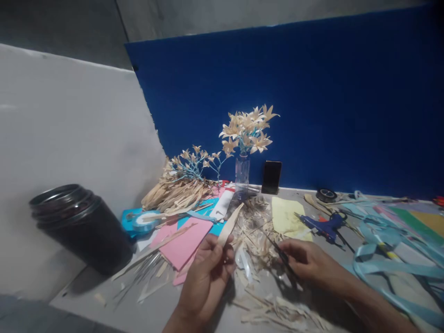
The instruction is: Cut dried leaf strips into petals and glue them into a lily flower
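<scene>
Between the thumb and fingers of my left hand a pale strip of dried husk is pinched, its pointed tip up. My right hand is closed around dark scissors, whose blades point up and left toward the strip without touching it. Beneath and between both hands lie husk scraps. Behind them, a clear bottle holds a bunch of pale husk flowers with light blue stems. The scissors' handles are mostly hidden by my fingers.
A large black container stands at left. Pink sheets, blue tape and a husk bundle lie near it. On the right are a blue glue gun, yellow paper and light blue ribbon. A phone leans against the blue board.
</scene>
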### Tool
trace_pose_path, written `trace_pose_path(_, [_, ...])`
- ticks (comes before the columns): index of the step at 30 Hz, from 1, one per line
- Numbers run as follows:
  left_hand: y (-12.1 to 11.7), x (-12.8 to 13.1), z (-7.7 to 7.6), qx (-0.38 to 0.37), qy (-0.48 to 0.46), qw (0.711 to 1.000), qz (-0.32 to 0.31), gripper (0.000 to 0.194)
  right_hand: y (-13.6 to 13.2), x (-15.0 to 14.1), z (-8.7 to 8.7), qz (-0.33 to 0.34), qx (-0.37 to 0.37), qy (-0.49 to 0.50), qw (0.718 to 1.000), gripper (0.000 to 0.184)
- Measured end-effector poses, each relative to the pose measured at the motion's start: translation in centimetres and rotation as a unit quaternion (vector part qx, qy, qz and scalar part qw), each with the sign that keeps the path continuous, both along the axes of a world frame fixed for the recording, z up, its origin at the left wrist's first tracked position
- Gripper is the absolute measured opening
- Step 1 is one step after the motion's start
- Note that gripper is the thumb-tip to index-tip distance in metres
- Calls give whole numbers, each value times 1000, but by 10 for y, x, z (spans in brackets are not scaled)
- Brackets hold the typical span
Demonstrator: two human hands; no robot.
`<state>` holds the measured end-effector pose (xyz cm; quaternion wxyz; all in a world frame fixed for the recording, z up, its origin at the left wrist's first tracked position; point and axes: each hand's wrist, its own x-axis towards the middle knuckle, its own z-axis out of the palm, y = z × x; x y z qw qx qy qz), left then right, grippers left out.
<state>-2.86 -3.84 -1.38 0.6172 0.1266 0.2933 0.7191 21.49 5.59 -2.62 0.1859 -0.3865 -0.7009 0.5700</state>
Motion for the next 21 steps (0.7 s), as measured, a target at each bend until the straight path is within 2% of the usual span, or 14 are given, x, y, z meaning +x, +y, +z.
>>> trace_pose_path(2, [1,4,0,10,7,1000,-10,31,-5,-4,4,42,-61,51,996,27])
trace_pose_path(4, [2,10,-2,20,22,999,-27,30,-12,-9,4,55,-87,72,992,27])
trace_pose_path(10, [5,29,-6,16,74,994,-73,23,-29,-19,-5,49,-174,50,982,20])
trace_pose_path(17, [9,34,-7,-5,72,993,-94,22,-31,-18,-6,15,-198,74,977,28])
trace_pose_path(21, [8,32,-10,-5,53,994,-97,15,-30,-19,-9,-5,-195,63,979,32])
